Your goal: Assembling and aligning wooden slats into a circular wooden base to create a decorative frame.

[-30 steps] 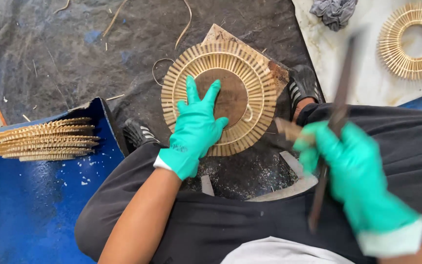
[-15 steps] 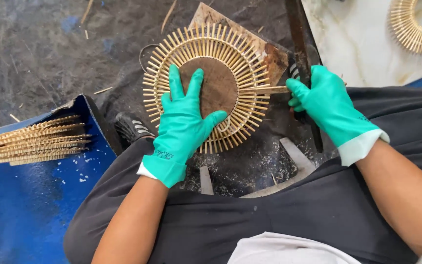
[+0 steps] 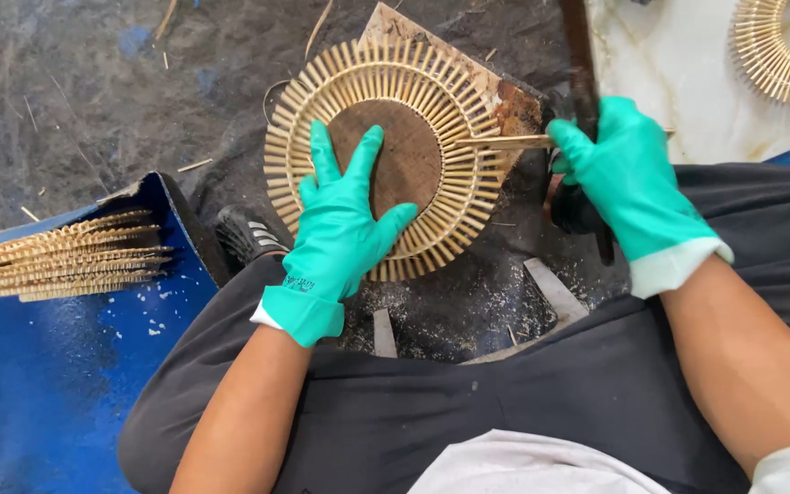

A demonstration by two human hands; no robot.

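Observation:
A round frame of radiating bamboo slats [image 3: 432, 101] lies on a wooden board [image 3: 505, 96] on the floor between my knees. My left hand [image 3: 345, 220], in a teal glove, presses flat on the ring and its brown centre [image 3: 413, 151], fingers spread. My right hand [image 3: 624, 178], also in a teal glove, is closed on a long dark tool [image 3: 582, 73] and a thin bamboo stick [image 3: 500, 142]. The stick's tip reaches into the ring's right side.
A stack of bamboo slat rings [image 3: 66, 256] rests on a blue surface [image 3: 57, 384] at left. Another slat ring [image 3: 784, 50] lies on a white sheet [image 3: 678, 73] at top right. Dark plastic sheeting [image 3: 93, 91] covers the floor. A black shoe [image 3: 249, 233] shows by the left knee.
My right hand came up from my lap to the ring's right edge, bringing the dark tool and the stick to the slats. My left hand stayed pressed on the ring.

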